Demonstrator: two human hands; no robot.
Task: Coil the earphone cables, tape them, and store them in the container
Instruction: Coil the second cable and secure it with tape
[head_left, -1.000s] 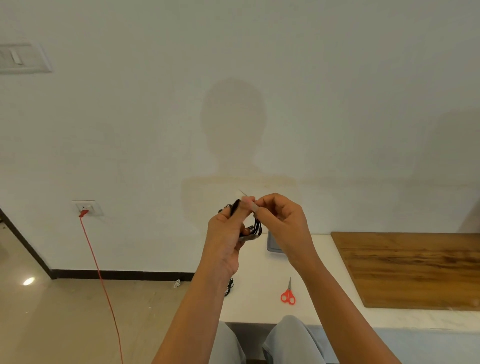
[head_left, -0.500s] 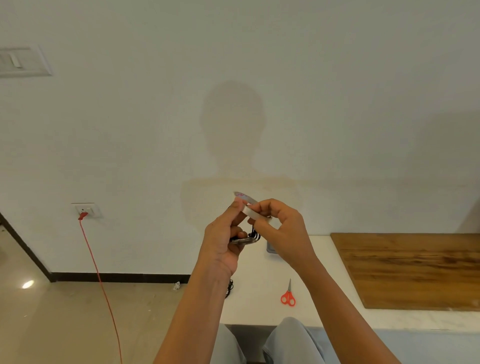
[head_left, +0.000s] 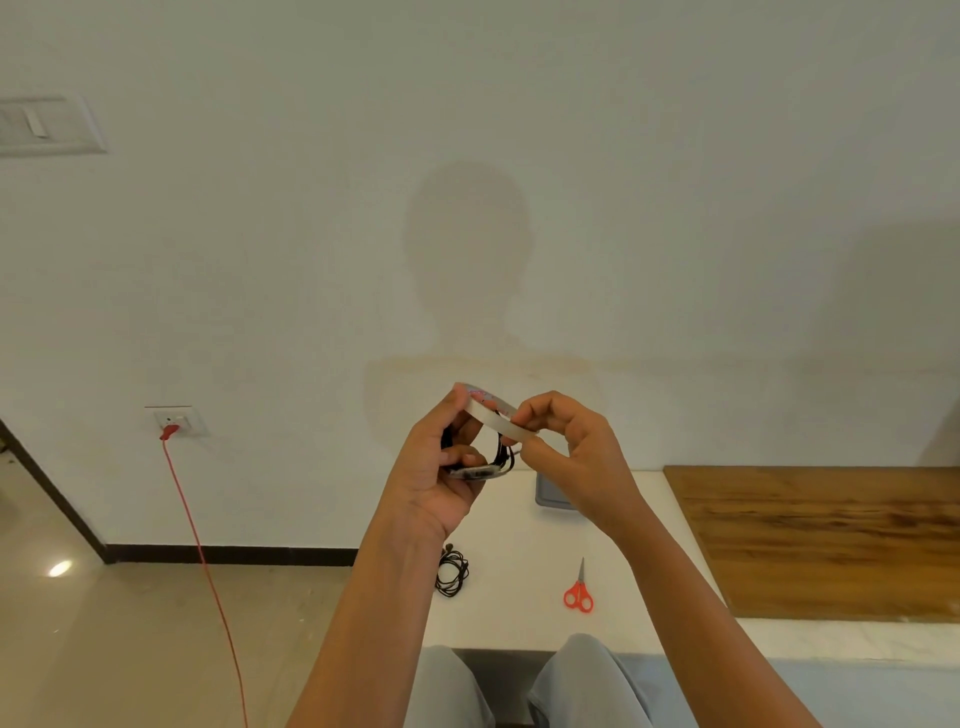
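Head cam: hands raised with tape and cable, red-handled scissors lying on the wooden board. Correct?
No. The head view shows the red-handled metal scissors lying on the white counter, left of the brown wooden board, not on it. The rest stands.

On the table (head_left: 519, 613), a coiled cable (head_left: 452, 574) is set at nine o'clock from the scissors (head_left: 578, 590), a tray (head_left: 550, 493) at twelve, a board (head_left: 831, 540) at two.

Our right hand (head_left: 576, 452) draws off to the right of the earphone coil (head_left: 503, 453), where a second ago it pinched tight against our left hand (head_left: 431, 467). The tape roll (head_left: 498, 418) now tilts into sight just above the coil, bridging left thumb and right fingers, only its edge showing before
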